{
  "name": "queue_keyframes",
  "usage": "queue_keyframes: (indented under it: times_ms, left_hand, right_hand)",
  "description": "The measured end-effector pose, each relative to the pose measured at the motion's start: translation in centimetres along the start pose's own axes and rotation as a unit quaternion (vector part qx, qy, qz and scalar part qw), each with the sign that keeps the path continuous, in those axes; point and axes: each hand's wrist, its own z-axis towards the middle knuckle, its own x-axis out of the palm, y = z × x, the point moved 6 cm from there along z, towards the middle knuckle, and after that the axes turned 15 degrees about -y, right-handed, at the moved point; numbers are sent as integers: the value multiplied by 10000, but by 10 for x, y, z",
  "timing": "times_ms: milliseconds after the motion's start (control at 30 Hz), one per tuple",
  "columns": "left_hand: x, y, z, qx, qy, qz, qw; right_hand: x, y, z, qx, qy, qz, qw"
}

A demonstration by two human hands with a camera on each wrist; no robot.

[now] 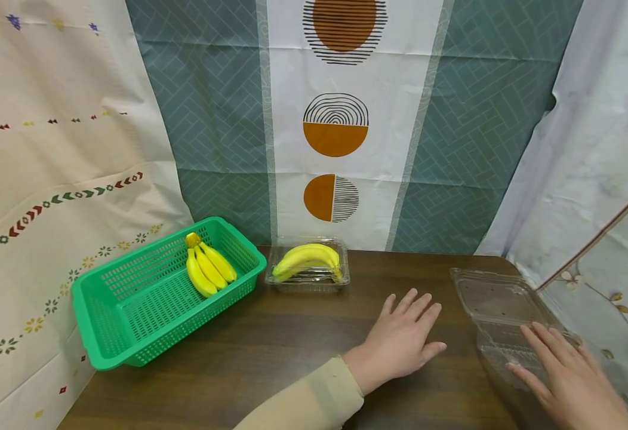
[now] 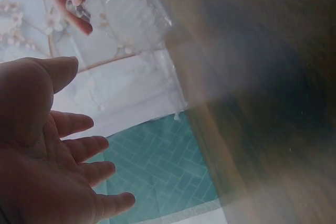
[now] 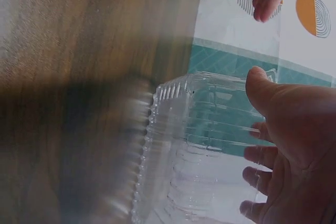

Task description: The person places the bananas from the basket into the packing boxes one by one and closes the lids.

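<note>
Both hands are flat and grasp nothing. The left hand (image 1: pixel 402 337) rests palm-down, fingers spread, on the desk (image 1: pixel 271 358). At its 3 o'clock the right hand (image 1: pixel 566 370) lays straight fingers on the empty open clear clamshell container (image 1: pixel 493 298). Judged stage: steadying the container before use. A firm hold on its rim appears required next. Bananas (image 1: pixel 307 260) lie in another clear tray at 11 o'clock.
</note>
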Motion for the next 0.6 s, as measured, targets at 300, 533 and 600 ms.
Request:
queue_keyframes:
  times_ms: [300,533,600]
  left_hand:
    - [8,-16,4,95,185,-60,9998]
    - [19,-32,9,200,372,-100,9991]
    - [22,-37,10,249,414,-116,9988]
  right_hand:
    - [4,-3,-9,3,109,73,9999]
    - [17,-15,-23,-96,182,164,9997]
    - [22,-17,-28,-84,174,255,9995]
